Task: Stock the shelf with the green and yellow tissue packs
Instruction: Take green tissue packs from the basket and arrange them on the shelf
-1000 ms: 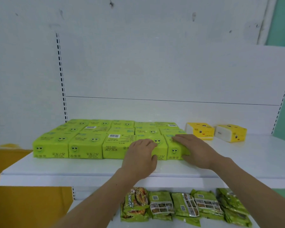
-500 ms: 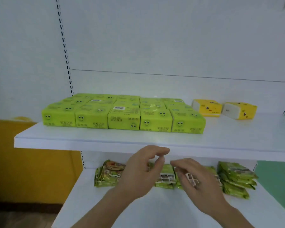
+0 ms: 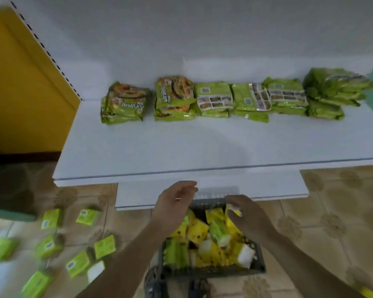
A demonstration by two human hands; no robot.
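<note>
Your hands have dropped from the green row on the upper shelf to the basket [image 3: 207, 273] below. Your left hand [image 3: 174, 203] hovers spread and empty. Your right hand [image 3: 246, 214] curls over the yellow packs [image 3: 197, 232] beneath it, but blur hides any grip. Yellow stock likely goes up next. Loose green packs [image 3: 103, 247] lie left of your left hand.

We can read no text here. The leftmost green foil packet [image 3: 125, 102] on the white lower shelf board [image 3: 181, 147] carries white lettering, too blurred to make out. Barcode patches show on another green foil packet [image 3: 213, 97] and on the green tissue packs [image 3: 51, 218] on the tiled floor [image 3: 342, 211], but we cannot read their digits.
</note>
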